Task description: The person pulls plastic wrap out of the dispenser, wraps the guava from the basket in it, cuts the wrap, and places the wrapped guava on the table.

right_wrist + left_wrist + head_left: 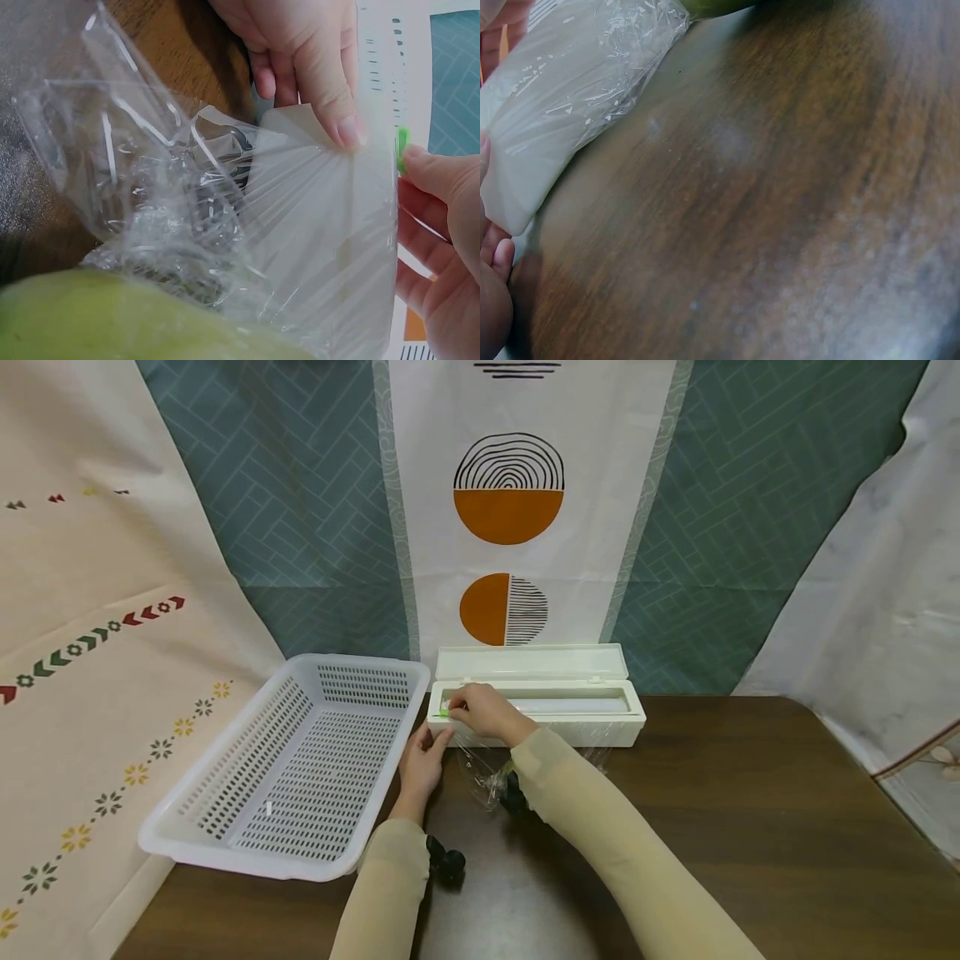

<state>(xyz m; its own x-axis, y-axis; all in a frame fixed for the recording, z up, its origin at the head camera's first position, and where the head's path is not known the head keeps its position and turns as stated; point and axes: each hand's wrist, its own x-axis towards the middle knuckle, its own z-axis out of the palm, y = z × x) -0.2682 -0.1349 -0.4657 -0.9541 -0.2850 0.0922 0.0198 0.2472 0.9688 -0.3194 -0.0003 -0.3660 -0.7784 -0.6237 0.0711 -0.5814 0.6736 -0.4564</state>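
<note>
A white cling film dispenser box [630, 727] stands at the back of the table with its hinged lid [531, 662] raised. My left hand [422, 770] holds the box's left end; in the right wrist view its thumb [346, 127] presses the front face and other fingers wrap round the end. My right hand [487, 712] reaches across to the box's left end and pinches a small green slide cutter [403, 148] on the top edge. Clear cling film [172, 202] hangs crumpled down the box's front onto the table.
A white perforated plastic basket [247, 862] stands to the left, close to my left hand, with a small white piece [269, 808] inside. The dark wooden table [720, 827] stretches to the right. Patterned cloths [780, 527] hang behind and beside it.
</note>
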